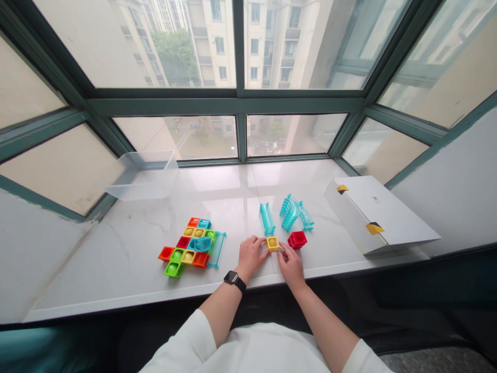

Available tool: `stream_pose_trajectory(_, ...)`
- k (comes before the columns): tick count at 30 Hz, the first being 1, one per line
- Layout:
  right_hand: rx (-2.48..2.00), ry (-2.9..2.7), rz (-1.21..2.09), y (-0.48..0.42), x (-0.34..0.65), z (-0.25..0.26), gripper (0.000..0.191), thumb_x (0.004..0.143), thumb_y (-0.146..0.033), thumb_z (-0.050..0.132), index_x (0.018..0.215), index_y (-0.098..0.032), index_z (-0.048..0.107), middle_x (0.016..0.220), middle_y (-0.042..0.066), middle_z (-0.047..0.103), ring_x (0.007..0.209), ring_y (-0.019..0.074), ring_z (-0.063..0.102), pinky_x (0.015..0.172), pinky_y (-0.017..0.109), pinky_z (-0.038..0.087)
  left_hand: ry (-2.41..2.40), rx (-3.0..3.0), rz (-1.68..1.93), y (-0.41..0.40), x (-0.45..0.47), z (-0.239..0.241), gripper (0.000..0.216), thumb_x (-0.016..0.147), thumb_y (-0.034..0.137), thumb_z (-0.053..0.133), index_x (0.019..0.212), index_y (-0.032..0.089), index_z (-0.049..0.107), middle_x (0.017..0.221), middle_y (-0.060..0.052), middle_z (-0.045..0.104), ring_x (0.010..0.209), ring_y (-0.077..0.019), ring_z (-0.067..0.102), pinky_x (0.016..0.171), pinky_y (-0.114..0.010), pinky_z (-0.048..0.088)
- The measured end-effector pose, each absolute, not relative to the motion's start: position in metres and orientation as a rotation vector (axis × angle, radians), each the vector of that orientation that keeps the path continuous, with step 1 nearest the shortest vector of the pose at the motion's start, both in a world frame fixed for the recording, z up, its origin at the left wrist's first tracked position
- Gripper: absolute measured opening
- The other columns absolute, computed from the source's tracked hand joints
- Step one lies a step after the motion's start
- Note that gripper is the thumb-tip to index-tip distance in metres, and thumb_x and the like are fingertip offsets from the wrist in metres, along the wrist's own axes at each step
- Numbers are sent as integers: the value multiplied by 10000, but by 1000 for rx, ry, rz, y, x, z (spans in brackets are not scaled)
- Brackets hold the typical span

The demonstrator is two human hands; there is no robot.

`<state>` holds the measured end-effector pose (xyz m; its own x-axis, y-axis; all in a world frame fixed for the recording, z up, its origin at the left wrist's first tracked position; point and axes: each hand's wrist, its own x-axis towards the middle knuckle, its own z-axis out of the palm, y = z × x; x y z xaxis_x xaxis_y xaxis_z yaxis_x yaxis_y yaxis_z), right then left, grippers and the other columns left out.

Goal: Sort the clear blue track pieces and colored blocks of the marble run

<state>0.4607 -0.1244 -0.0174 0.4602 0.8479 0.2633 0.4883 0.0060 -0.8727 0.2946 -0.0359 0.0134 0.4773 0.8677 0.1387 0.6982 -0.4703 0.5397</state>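
A yellow square toy block (272,243) with a hollow top sits on the white marble sill, gripped from both sides. My left hand (250,255) has its fingers against the block's left side. On the right side, the fingers of my right hand (291,263) press against it. Just behind the block lies a straight clear-blue track piece (267,218), its near end close to or touching the block; which one I cannot tell. A red block (297,240) stands to the right, beside my right hand. Curved clear-blue track pieces (291,211) lie behind it.
Left of my hands is a cluster of coloured blocks (188,256), with a flat clear-blue piece (218,249) along its right side. A clear plastic bin (143,181) stands at the back left, a white box (384,212) at the right. Window frames (217,106) border the sill (128,269).
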Motion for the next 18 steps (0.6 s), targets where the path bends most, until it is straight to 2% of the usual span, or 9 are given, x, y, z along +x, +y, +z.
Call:
stream_pose_trajectory(4, -1628, -1164, 459, -131, 461, -7, 359, 933, -353, 585, 1219, -183, 720, 1188, 152, 728, 854, 235, 717, 795, 418, 656, 1308, 2312, 560, -35, 294, 13, 405, 853, 397, 792, 1237, 296, 713, 1048, -51, 682, 1003, -249, 642, 872, -377, 431)
stream_pose_trajectory(9, -1640, -1271, 370, -149, 471, -1, 163, 961, -327, 542, 974, -228, 671, 957, 84, 688, 820, 237, 666, 753, 389, 603, 1309, 2300, 560, -35, 294, 11, 400, 863, 405, 783, 1241, 296, 710, 1053, -55, 681, 1013, -253, 639, 882, -376, 432)
stream_pose_trajectory(11, -1691, -1241, 241, -157, 482, -4, 113, 944, -346, 567, 947, -242, 611, 905, 59, 641, 779, 232, 622, 736, 392, 580, 1307, 2302, 575, -35, 294, 10, 397, 862, 398, 787, 1239, 302, 709, 1053, -48, 679, 1011, -250, 637, 880, -374, 433)
stream_pose_trajectory(14, -1772, -1073, 26, -162, 501, -14, 287, 897, -439, 656, 1067, -232, 552, 1037, 95, 620, 858, 256, 608, 791, 435, 572, 1298, 2306, 577, -34, 294, 8, 406, 853, 393, 800, 1238, 306, 711, 1049, -43, 677, 1008, -246, 637, 876, -372, 434)
stream_pose_trajectory(18, -1812, -1036, 78, -152, 519, -22, 689, 846, -591, 715, 1357, -190, 487, 1278, 197, 598, 1105, 328, 623, 909, 490, 575, 1295, 2310, 579, -34, 295, 9, 393, 861, 400, 794, 1233, 299, 717, 1042, -42, 679, 1008, -243, 639, 873, -371, 435)
